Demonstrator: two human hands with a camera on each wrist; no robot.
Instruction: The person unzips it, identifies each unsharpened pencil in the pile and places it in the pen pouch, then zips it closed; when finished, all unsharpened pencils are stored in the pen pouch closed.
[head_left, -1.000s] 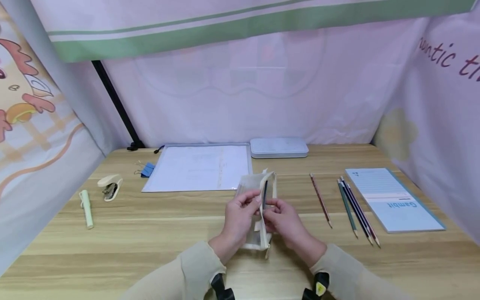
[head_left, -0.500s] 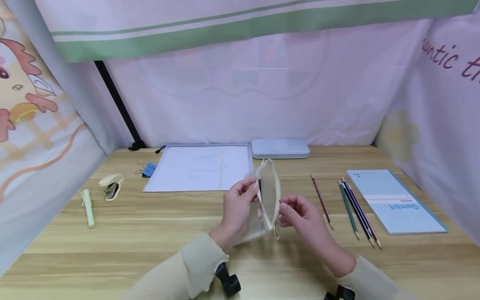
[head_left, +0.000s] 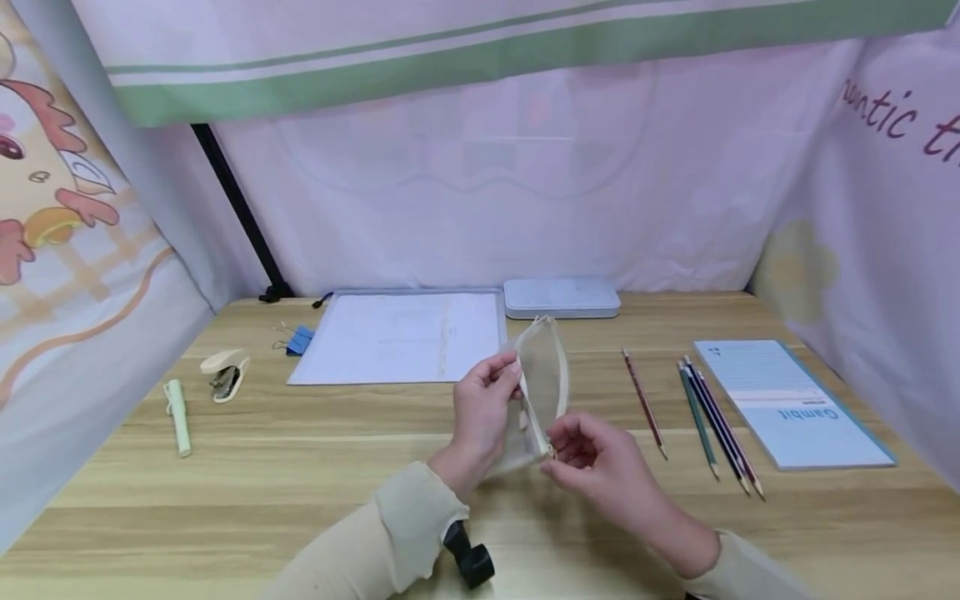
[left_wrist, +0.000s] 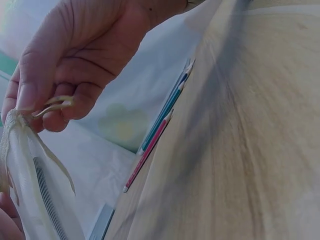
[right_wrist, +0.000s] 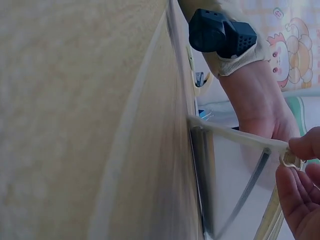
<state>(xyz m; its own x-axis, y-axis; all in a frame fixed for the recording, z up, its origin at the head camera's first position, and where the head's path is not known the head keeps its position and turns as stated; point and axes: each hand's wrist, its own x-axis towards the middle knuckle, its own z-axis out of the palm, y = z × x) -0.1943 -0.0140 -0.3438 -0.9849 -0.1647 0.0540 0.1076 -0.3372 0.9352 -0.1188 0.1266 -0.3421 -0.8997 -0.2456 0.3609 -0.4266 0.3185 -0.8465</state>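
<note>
I hold a translucent mesh pouch [head_left: 542,379] with a cream zipper above the wooden table [head_left: 300,475], its mouth gaping. My left hand [head_left: 508,377] grips its left edge near the top. My right hand [head_left: 558,450] pinches the metal zipper pull [head_left: 552,452] at the pouch's near end. The left wrist view shows the right hand's fingers [left_wrist: 47,95] pinching the zipper pull [left_wrist: 55,104], with the pouch [left_wrist: 30,175] below. A dark pen [right_wrist: 247,187] lies inside the pouch [right_wrist: 232,170] in the right wrist view, by my right fingertips [right_wrist: 300,195].
Right of my hands lie a red pencil [head_left: 641,400], several pencils [head_left: 708,417] and a blue notepad [head_left: 787,400]. Behind are a clear document folder [head_left: 401,333] and a pale tin case [head_left: 561,297]. At left sit a binder clip [head_left: 298,338], stapler [head_left: 223,373] and green pen [head_left: 177,406].
My right hand let go of the pouch's side, drew back, then came in to pinch the zipper pull at the near end. The left hand raised the pouch slightly.
</note>
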